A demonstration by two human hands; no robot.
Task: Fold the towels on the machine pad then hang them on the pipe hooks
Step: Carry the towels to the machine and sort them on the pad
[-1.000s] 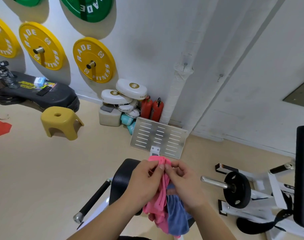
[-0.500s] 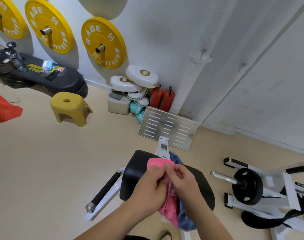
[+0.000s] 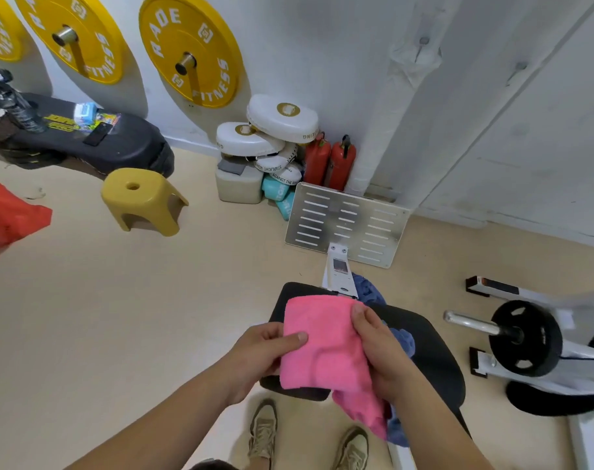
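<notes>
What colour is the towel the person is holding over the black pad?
The towel is plain bright pink, and the head view shows it best.

A single wide-angle view was taken from the person's head, directed forward and steeply downward. The left hand [image 3: 258,354] and right hand [image 3: 382,357] were framed close below; the white painted wall [image 3: 322,45] was seen farther ahead.

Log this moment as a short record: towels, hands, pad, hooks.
pink towel: over the pad, spread between both hands
left hand: grips its left edge, thumb on top
right hand: grips its right edge
blue towel: crumpled on the pad, partly under the pink one
hooks: on the pipe, no towel hung
</notes>
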